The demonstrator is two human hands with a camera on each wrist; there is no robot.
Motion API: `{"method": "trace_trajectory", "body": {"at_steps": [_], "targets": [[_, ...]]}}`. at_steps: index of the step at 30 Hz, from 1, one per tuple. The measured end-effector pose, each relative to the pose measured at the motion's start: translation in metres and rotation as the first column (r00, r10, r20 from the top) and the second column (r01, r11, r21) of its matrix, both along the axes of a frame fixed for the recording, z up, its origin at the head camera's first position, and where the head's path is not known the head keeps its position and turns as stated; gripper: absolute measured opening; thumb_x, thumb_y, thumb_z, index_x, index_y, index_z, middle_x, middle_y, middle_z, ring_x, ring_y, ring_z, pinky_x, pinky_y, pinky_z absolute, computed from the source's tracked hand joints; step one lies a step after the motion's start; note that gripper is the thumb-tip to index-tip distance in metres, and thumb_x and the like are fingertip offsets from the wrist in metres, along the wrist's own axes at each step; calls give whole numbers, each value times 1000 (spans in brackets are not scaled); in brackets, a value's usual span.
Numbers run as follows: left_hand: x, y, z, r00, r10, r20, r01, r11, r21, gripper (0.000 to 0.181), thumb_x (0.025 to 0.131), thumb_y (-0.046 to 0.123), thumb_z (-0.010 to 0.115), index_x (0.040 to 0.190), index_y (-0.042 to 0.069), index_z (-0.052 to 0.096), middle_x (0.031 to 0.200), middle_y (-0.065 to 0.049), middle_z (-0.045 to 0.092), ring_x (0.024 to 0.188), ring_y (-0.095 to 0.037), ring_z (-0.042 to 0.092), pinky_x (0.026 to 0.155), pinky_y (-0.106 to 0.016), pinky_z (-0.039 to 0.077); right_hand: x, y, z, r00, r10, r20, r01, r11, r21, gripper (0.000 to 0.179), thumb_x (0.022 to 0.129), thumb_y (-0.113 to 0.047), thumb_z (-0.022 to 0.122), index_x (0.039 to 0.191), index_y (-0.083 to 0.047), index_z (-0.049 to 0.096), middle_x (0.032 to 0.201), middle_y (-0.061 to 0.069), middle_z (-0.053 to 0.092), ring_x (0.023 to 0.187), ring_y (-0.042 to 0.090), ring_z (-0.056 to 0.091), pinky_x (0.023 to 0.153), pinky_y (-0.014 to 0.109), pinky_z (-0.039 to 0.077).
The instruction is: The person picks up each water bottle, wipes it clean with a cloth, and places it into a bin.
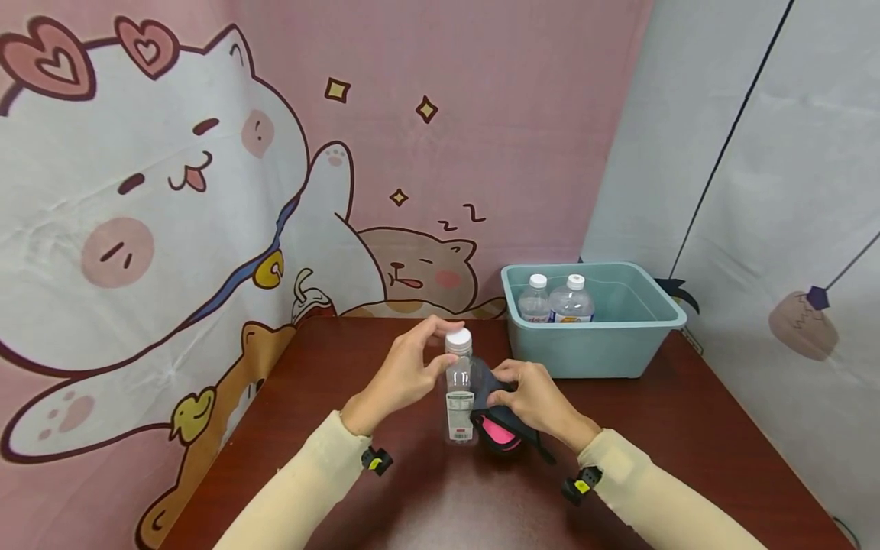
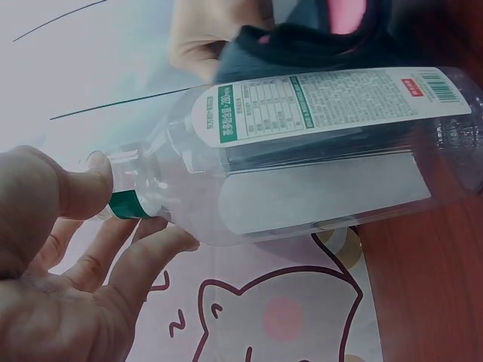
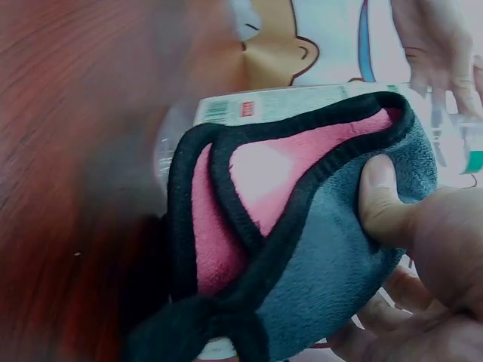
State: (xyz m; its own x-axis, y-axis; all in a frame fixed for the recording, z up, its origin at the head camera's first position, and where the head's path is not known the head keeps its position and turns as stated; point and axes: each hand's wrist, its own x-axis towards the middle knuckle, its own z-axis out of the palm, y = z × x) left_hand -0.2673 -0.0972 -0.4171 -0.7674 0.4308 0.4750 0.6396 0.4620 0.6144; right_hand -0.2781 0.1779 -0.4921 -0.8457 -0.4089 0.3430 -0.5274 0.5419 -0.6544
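A clear plastic bottle [image 1: 459, 393] with a white cap and a printed label stands upright in front of me. My left hand [image 1: 411, 363] grips it at the neck, fingers up by the cap; the left wrist view shows thumb and fingers around the neck of the bottle [image 2: 317, 151]. On the bottle's right side, my right hand [image 1: 539, 397] pinches a folded grey-blue fleece cloth [image 3: 332, 249] with pink inside and black edging. The cloth overlaps the bottle in the right wrist view, and a black strap end [image 1: 546, 452] hangs from it.
A light blue plastic bin [image 1: 584, 351] stands at the back right of the dark red table [image 1: 330, 504]. Inside it are two capped clear bottles [image 1: 572, 299]. A cartoon-printed curtain [image 1: 481, 92] hangs behind the table and along its sides.
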Motion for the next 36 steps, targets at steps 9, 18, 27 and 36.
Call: {"method": "trace_trajectory", "body": {"at_steps": [9,18,27,36], "targets": [[1,0,1,1000,8,27,-8,1000,1,51,105,4,86,150,15,66,151,-5,77,134,-25,75,118,-50,65,-3,-1,-18,996,72,-54,-65,990,122,25,90,-7,100,114,-10,94,111,-1,87,102,15,82,90,34,71],[2,-1,0,999,8,33,-8,1000,-1,51,105,5,86,151,14,66,152,-5,77,133,-26,76,116,-50,66,1,-6,-35,992,126,-5,-121,960,253,23,90,-9,101,112,-6,93,110,9,86,99,17,79,88,39,73],[1,-1,2,1000,3,8,-3,1000,-4,52,104,4,86,151,14,65,151,-6,77,128,-28,78,111,-48,69,-4,-10,-38,992,125,13,-124,962,242,20,89,-4,101,107,-4,93,110,14,86,99,25,83,87,42,73],[2,0,3,1000,4,29,-3,1000,-3,52,105,5,86,152,15,65,147,-6,78,129,-29,77,112,-49,68,-6,-6,-39,993,114,22,-116,971,210,24,86,-8,103,108,-6,93,109,9,89,97,14,80,87,38,72]]}}
